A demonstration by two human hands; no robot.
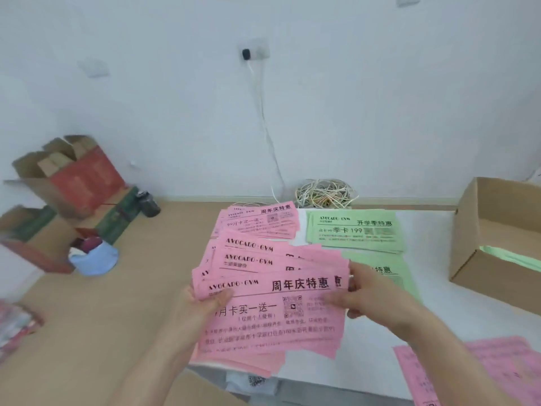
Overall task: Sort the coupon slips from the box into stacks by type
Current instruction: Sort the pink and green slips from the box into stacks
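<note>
I hold a fanned bundle of pink coupon slips (272,315) over the white table (433,300). My left hand (199,312) grips the bundle's left edge, thumb on top. My right hand (371,297) pinches its right edge. A pink stack (260,221) lies at the table's far side, with a green stack (354,230) to its right. Another green slip (392,273) shows just behind my right hand. The open cardboard box (480,244) at the right holds green slips (509,256). More pink slips (497,373) lie at the bottom right.
A tangle of cord (325,193) sits by the wall behind the stacks. On the floor at left stand open cartons (67,177), a dark bottle (147,203) and a light blue tub (93,259). A wire hangs from a wall plug (247,54).
</note>
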